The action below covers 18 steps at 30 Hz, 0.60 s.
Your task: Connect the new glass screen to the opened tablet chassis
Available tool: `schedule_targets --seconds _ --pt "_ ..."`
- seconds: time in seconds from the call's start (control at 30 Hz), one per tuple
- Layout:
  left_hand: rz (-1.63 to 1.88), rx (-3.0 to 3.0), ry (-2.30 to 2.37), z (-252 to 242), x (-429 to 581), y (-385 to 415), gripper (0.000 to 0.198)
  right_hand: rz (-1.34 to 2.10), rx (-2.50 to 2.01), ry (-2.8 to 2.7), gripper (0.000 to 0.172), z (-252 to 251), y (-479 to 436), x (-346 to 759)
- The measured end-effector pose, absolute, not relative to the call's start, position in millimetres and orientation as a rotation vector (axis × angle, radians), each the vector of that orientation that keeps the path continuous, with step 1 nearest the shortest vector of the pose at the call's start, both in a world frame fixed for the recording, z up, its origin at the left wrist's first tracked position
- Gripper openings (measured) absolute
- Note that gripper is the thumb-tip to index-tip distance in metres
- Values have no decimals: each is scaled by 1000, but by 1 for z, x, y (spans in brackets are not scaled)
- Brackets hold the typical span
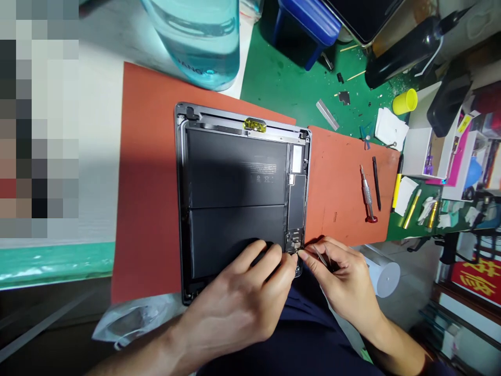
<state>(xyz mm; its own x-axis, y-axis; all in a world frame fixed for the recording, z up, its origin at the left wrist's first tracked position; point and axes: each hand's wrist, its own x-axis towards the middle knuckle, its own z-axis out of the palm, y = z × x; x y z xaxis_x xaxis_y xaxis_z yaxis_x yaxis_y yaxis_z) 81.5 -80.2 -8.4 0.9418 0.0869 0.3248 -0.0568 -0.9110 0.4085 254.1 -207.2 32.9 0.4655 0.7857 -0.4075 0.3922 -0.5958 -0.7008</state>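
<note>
An opened tablet (238, 172) lies with its inside showing: two large black battery cells and a narrow strip of circuit parts along its right side. A yellow taped piece (254, 125) sits on its far edge. My left hand (242, 297) rests over the near cell, fingers bent and closed, the fingertips at the near right corner of the frame. What they pinch there is too small to make out. Close beside it, my right hand (344, 277) is closed, thumb and forefinger together at the same corner. Thin metal tweezers (321, 257) show between its fingers.
Under the tablet is a red mat (148, 183) on a green one. A screwdriver (367, 193) and a black stick tool (376, 183) lie to the right. A large water bottle (203, 42), a blue container (309, 21) and a black bottle (403, 52) stand beyond.
</note>
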Motion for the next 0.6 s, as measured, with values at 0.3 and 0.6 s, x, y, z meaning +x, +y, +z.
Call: schedule_targets --seconds 0.3,0.6 --pt "520 2606 58 -13 78 -79 37 1037 -2199 -944 12 37 -204 252" --pt "492 2573 90 -12 81 -76 39 1055 -2213 -956 13 39 -202 253"
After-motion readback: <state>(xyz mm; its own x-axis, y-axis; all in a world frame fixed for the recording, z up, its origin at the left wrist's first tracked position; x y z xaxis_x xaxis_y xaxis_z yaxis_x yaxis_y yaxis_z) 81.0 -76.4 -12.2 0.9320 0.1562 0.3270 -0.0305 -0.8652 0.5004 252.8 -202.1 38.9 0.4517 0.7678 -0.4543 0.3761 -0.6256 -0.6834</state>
